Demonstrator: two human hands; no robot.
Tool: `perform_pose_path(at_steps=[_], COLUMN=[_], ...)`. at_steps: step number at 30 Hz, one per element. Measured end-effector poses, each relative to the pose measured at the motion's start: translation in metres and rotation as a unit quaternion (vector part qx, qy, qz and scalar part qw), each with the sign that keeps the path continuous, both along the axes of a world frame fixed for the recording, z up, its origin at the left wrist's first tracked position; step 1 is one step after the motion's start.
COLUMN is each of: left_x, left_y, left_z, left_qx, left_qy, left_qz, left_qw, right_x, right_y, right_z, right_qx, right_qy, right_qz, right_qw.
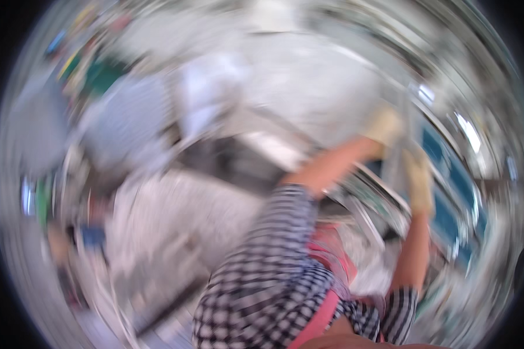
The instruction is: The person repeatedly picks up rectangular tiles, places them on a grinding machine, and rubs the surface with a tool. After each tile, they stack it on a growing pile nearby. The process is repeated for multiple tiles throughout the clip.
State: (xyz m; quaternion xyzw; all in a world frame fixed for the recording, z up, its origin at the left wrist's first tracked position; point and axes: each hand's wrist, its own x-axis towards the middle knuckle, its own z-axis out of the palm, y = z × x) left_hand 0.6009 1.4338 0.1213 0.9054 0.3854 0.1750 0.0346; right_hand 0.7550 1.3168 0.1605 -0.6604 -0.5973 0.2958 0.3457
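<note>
Strong motion blur smears the whole picture. My left hand (384, 126), in a pale cream glove, reaches out to the upper right. Below it and further right is my right hand (419, 183), gloved the same way. Between the two runs a light grey, strip-like thing (397, 166); both hands are close to it, but whether they grip it is not clear. The fingers of both gloves are too smeared to read. Dark blue-teal panels (445, 174) in a pale frame lie just beyond my right hand.
A broad whitish surface (314, 81) spreads ahead of my left hand. Another pale surface (180, 227) lies to the left of my checked sleeve, with a dark gap (233, 158) between them. Blurred light-blue shapes (131, 119) stand at the left.
</note>
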Motion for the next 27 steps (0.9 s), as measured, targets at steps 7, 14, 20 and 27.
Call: perform_pose_path(at_steps=[7, 14, 20, 27], left_x=[0.030, 0.027, 0.003, 0.056], left_y=[-0.012, 0.008, 0.014, 0.062], left_z=[-0.019, -0.054, 0.002, -0.039], left_qx=[-0.251, -0.127, -0.281, -0.282], left_qy=[-0.270, 0.036, 0.001, 0.088], left_qz=[0.135, 0.292, 0.254, 0.286], left_qw=[0.920, 0.947, 0.925, 0.912], right_x=[0.039, 0.030, 0.022, 0.028], right_y=[0.031, 0.020, 0.016, 0.011], right_z=[-0.041, -0.030, -0.015, -0.014], right_qx=[-0.112, -0.097, -0.103, -0.075], right_qy=[-0.086, -0.129, -0.109, -0.116], right_qz=[-0.031, -0.058, -0.072, -0.060], right_qw=[0.989, 0.985, 0.986, 0.989])
